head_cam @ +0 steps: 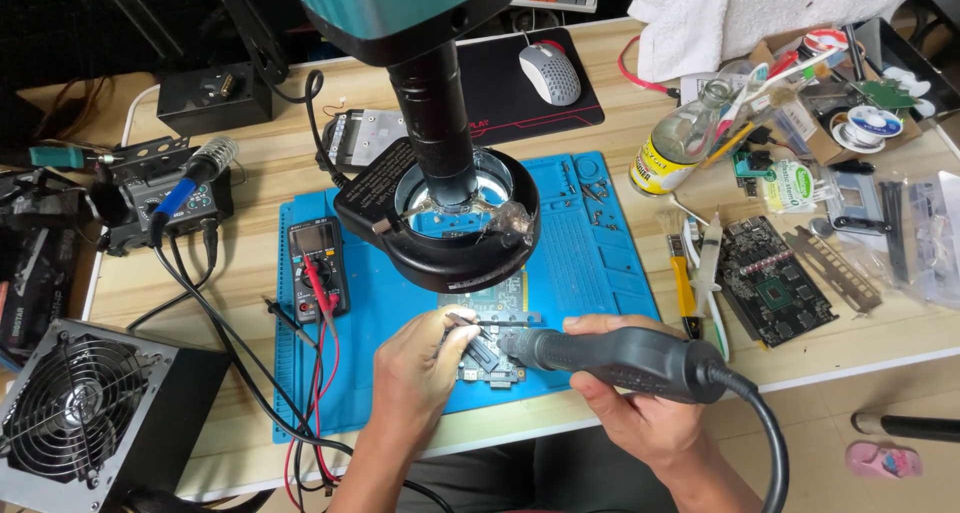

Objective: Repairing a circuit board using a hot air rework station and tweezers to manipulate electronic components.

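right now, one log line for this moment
left hand: tweezers on circuit board | right hand: holds hot-air handle | blue mat

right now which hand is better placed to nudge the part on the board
Left. The left hand holds tweezers at the circuit board; the right hand is full with the hot-air handle.

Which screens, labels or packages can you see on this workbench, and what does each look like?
Multimeter: on the blue mat's left side, dark body, small greyish screen, red and black leads.
Glass bottle: lying tilted right of the mat, clear, yellow label.
Soldering station: far left, dark box with small blue display.
Cardboard box: upper right, brown, open, full of tools.
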